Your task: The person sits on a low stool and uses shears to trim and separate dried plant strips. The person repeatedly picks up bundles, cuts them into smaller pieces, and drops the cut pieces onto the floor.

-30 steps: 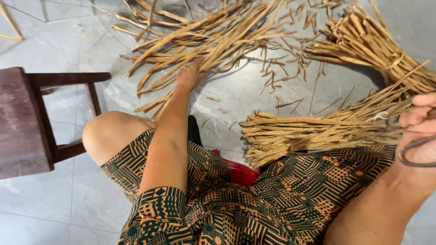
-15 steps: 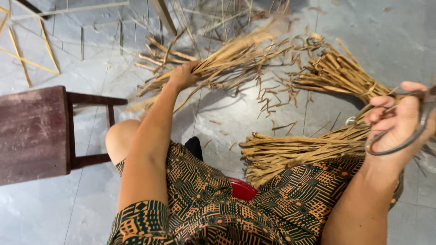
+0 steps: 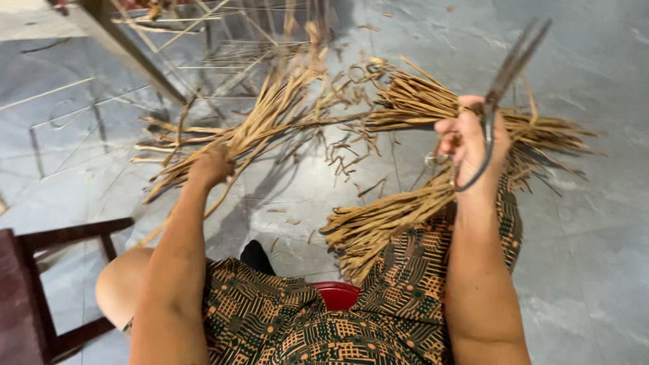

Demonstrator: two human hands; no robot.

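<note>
Nearest: I see a red stool edge [image 3: 338,294] showing between the knees, under the patterned garment [image 3: 304,324].
Near left: a dark wooden stool [image 3: 27,290] stands just beside the left knee.
Lap bundle: a bundle of dried reed strips [image 3: 385,220] lies across the right thigh, its cut ends pointing near-left.
Right hand: the right hand [image 3: 470,145] is closed around the looped handle of a pair of dark metal shears [image 3: 497,88]; blades point up and far-right. Motion blur there, so I cannot tell whether the blades are parted.
Left hand: the left hand [image 3: 211,165] is fisted around a loose sheaf of reed strips [image 3: 270,118], lifted off the floor and fanning far-right.
Floor, middle: short reed offcuts [image 3: 345,152] are scattered on the grey tiled floor [image 3: 595,236].
Far right: a second reed pile [image 3: 433,101] lies behind the right hand.
Farthest: a thin-barred frame [image 3: 216,40], possibly a rack, stands at far left.
</note>
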